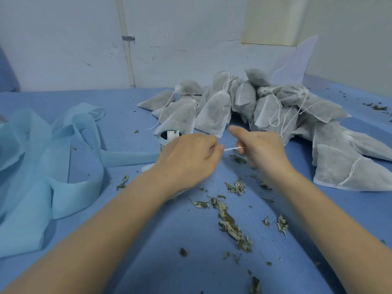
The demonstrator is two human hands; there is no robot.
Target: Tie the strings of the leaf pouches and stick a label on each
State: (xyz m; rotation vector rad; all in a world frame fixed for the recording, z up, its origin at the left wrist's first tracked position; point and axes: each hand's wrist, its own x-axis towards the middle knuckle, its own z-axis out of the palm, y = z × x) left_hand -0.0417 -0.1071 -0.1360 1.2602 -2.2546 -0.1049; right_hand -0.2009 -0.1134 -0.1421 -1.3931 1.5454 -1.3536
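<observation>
String pulled taut between two hands, pouch hidden beneath them.
Left hand [188, 158] and right hand [263, 149] each pinch the white string [233, 148] with curled fingers above the table [148, 240]; overpulling might snap it or spill leaves.

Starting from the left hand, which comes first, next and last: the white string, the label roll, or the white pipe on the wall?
1. White string: pinched right at the left hand's fingers, stretched toward the right hand.
2. Label roll: just behind the hand, on the table.
3. White pipe: far back, up the wall.
</observation>
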